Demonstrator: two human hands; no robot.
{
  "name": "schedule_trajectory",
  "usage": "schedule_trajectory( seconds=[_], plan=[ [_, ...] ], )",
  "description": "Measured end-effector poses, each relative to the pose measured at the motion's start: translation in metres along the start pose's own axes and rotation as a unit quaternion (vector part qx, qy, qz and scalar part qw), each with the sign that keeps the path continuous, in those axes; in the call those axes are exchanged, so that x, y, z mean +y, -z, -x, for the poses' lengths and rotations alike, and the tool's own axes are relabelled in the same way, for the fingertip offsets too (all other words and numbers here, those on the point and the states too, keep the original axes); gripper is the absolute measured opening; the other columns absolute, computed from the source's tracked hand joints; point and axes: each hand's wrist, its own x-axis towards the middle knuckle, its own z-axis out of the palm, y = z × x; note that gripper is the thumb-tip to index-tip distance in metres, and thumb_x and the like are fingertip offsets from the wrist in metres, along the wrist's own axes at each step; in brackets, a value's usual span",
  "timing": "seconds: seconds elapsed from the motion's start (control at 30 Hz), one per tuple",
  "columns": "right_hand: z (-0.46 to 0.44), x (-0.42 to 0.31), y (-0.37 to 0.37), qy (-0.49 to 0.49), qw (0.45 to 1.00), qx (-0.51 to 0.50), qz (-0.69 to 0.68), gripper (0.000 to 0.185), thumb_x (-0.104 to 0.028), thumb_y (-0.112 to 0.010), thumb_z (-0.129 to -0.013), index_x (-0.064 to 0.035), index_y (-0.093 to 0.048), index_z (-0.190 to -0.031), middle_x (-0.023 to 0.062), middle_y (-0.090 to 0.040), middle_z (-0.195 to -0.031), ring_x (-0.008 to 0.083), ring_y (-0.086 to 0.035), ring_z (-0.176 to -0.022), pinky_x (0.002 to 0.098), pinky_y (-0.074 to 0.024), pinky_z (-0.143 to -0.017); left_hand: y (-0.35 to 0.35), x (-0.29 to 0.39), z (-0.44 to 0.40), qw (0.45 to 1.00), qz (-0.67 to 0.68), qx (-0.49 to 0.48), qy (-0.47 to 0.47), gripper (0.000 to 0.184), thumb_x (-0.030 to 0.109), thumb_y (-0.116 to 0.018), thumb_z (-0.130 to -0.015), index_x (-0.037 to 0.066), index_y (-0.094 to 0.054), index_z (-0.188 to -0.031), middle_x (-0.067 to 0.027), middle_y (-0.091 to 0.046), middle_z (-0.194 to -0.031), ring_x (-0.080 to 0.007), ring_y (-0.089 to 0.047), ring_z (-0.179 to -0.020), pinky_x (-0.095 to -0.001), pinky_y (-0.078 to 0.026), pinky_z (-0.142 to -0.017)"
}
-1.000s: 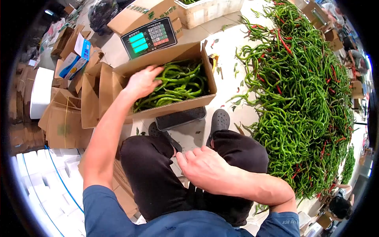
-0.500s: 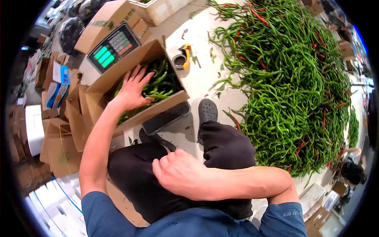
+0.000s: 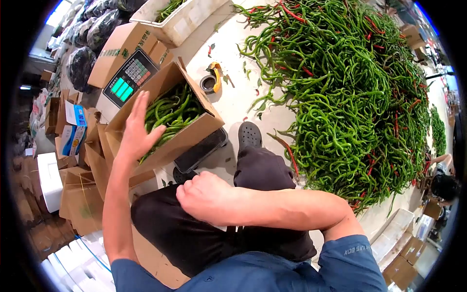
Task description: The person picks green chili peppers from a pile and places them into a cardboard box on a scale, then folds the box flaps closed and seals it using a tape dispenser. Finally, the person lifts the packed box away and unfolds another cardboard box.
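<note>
My left hand (image 3: 137,132) is raised over the near left side of an open cardboard box (image 3: 168,148), fingers stretched out and nothing held. Inside the box lie long green chili peppers (image 3: 172,112), partly hidden by that hand. The box rests on the dark platform of a scale (image 3: 204,151), whose display with green digits (image 3: 129,78) stands behind it. Above my thighs, my right hand (image 3: 204,197) is curled into a loose fist, with nothing seen in it.
A big heap of green chilies (image 3: 340,107) with some red ones covers the floor at right. A tape dispenser (image 3: 211,80) lies beside the box. At the back is a white foam crate (image 3: 182,22). A person (image 3: 441,180) is at far right.
My left hand has lifted off the chilies and moved left toward the box's edge, uncovering more of them. My right hand stays closed. The view has shifted slightly.
</note>
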Motion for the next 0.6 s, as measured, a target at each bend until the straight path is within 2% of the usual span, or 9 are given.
schedule_trajectory(
  seconds=[0.1, 0.17, 0.27, 0.33, 0.4, 0.47, 0.5, 0.53, 0.6],
  plan=[
    [0.015, 0.015, 0.028, -0.014, 1.000, 0.008, 0.014, 0.034, -0.013, -0.069, -0.079, 0.0067, -0.059, -0.105, 0.0138, -0.066, -0.085, 0.0288, -0.068, -0.079, 0.0377, -0.0523, -0.067, 0.037, 0.047, 0.030, 0.998, 0.024, 0.051, 0.027, 0.075, 0.003, -0.065, -0.088, 0.001, -0.034, -0.157, -0.0192, -0.041, -0.159, -0.0301, -0.041, -0.147, -0.0402, -0.032, -0.120],
    [0.021, 0.032, 0.053, -0.070, 0.996, 0.008, -0.050, 0.039, -0.020, -0.069, -0.088, 0.0043, -0.057, -0.116, 0.0152, -0.066, -0.089, 0.0335, -0.068, -0.085, 0.0425, -0.0538, -0.073, 0.060, 0.080, 0.053, 0.998, 0.039, 0.045, 0.035, 0.069, -0.002, -0.060, -0.084, -0.002, -0.043, -0.151, -0.0195, -0.045, -0.156, -0.0303, -0.044, -0.145, -0.0424, -0.034, -0.118],
    [0.026, 0.075, 0.081, -0.174, 0.978, 0.051, -0.098, 0.047, -0.025, -0.072, -0.089, -0.0003, -0.056, -0.125, 0.0162, -0.066, -0.092, 0.0366, -0.067, -0.089, 0.0476, -0.0544, -0.081, 0.058, 0.084, 0.086, 0.987, 0.124, 0.100, 0.025, 0.062, -0.001, -0.057, -0.084, -0.007, -0.048, -0.145, -0.0224, -0.047, -0.153, -0.0324, -0.048, -0.141, -0.0436, -0.038, -0.116],
    [0.026, 0.131, 0.057, -0.227, 0.958, 0.122, -0.129, 0.048, -0.027, -0.069, -0.092, -0.0006, -0.057, -0.131, 0.0214, -0.070, -0.110, 0.0401, -0.067, -0.101, 0.0466, -0.0543, -0.088, 0.041, 0.078, 0.099, 0.965, 0.200, 0.158, 0.064, 0.056, -0.001, -0.062, -0.084, -0.005, -0.055, -0.139, -0.0236, -0.055, -0.145, -0.0315, -0.059, -0.129, -0.0411, -0.044, -0.111],
    [0.025, 0.210, 0.010, -0.334, 0.937, 0.052, -0.091, 0.050, -0.033, -0.067, -0.094, -0.0013, -0.057, -0.132, 0.0229, -0.069, -0.114, 0.0401, -0.067, -0.105, 0.0478, -0.0532, -0.092, 0.023, 0.069, 0.103, 0.968, 0.171, 0.142, 0.120, 0.054, 0.000, -0.063, -0.087, -0.007, -0.054, -0.139, -0.0240, -0.058, -0.139, -0.0311, -0.063, -0.119, -0.0397, -0.050, -0.099],
    [0.040, 0.296, -0.052, -0.428, 0.900, -0.044, -0.072, 0.051, -0.032, -0.067, -0.092, -0.0001, -0.054, -0.131, 0.0242, -0.067, -0.115, 0.0410, -0.065, -0.108, 0.0484, -0.0523, -0.095, 0.025, 0.058, 0.101, 0.982, 0.086, 0.132, 0.101, 0.053, 0.001, -0.063, -0.087, -0.008, -0.053, -0.139, -0.0259, -0.057, -0.139, -0.0317, -0.063, -0.118, -0.0386, -0.052, -0.094],
    [0.055, 0.337, -0.091, -0.455, 0.887, -0.063, -0.040, 0.046, -0.027, -0.067, -0.090, 0.0002, -0.054, -0.125, 0.0258, -0.066, -0.115, 0.0433, -0.064, -0.109, 0.0504, -0.0516, -0.095, 0.020, 0.047, 0.104, 0.970, 0.120, 0.179, 0.114, 0.053, 0.001, -0.063, -0.087, -0.009, -0.053, -0.138, -0.0276, -0.056, -0.139, -0.0312, -0.064, -0.115, -0.0381, -0.052, -0.091],
    [0.054, 0.357, -0.102, -0.486, 0.869, -0.091, 0.012, 0.034, -0.015, -0.066, -0.086, 0.0017, -0.059, -0.114, 0.0216, -0.067, -0.116, 0.0392, -0.065, -0.111, 0.0511, -0.0508, -0.095, 0.022, 0.038, 0.102, 0.967, 0.119, 0.188, 0.127, 0.054, 0.001, -0.062, -0.086, -0.010, -0.052, -0.138, -0.0283, -0.056, -0.139, -0.0296, -0.064, -0.112, -0.0380, -0.052, -0.090],
    [0.054, 0.410, -0.129, -0.478, 0.857, -0.115, 0.154, 0.037, -0.009, -0.065, -0.081, 0.0026, -0.059, -0.116, 0.0196, -0.067, -0.118, 0.0368, -0.061, -0.119, 0.0527, -0.0455, -0.102, 0.026, 0.027, 0.101, 0.968, 0.113, 0.159, 0.156, 0.053, 0.009, -0.053, -0.098, -0.007, -0.046, -0.147, -0.0207, -0.049, -0.150, -0.0272, -0.058, -0.124, -0.0379, -0.048, -0.100]
  ],
)
